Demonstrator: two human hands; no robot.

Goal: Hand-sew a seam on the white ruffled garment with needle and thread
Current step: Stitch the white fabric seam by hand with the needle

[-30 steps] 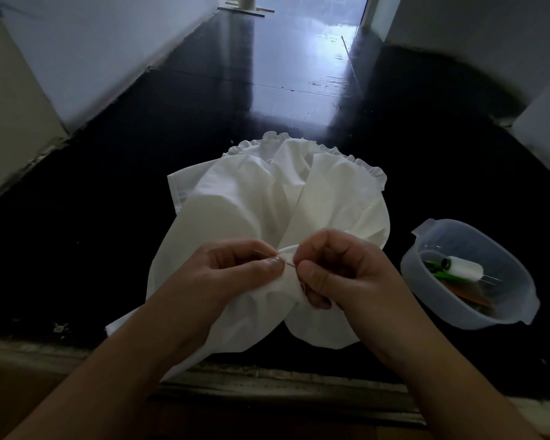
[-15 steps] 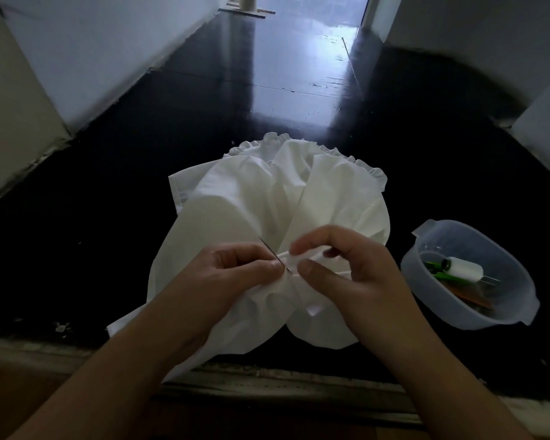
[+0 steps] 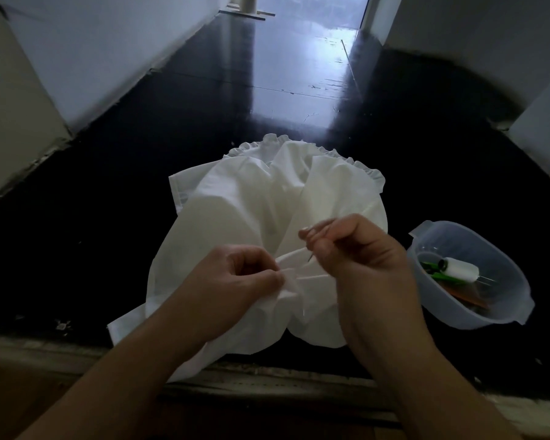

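Fingers (image 3: 311, 238) of my right hand (image 3: 359, 258) pinch the needle (image 3: 309, 257), now lifted clear toward one o'clock; my left hand (image 3: 235, 281) still grips the white garment (image 3: 235, 217) on the floor (image 3: 140, 185). Stitch drawn, I judge.

Dim view, daylight from the far end glaring off the glossy black floor (image 3: 299, 74), edges bent, hands slightly blurred.
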